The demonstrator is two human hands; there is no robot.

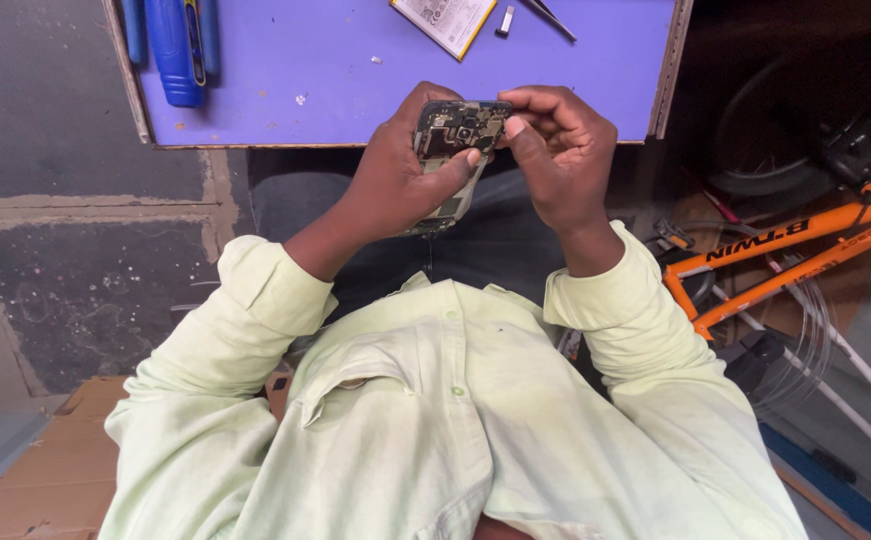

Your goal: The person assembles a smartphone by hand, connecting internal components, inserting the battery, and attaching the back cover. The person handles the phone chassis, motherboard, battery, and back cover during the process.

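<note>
My left hand (401, 175) grips an opened phone (454, 140) with its back cover off, so the circuit board and camera parts show. The thumb lies across the phone's middle. My right hand (556, 150) is at the phone's top right corner, with fingertips pinched against the exposed board. Whether a small part sits between those fingertips cannot be told. Both hands hover over my lap, just in front of the purple table's (356, 90) near edge. Pale green sleeves cover both forearms.
On the purple table lie a blue tool (178, 45) at the far left, a flat phone battery (446, 20), a small metal piece (505, 20) and tweezers (551, 15). An orange bicycle (786, 250) stands at the right. Grey concrete floor and cardboard (46, 470) are at the left.
</note>
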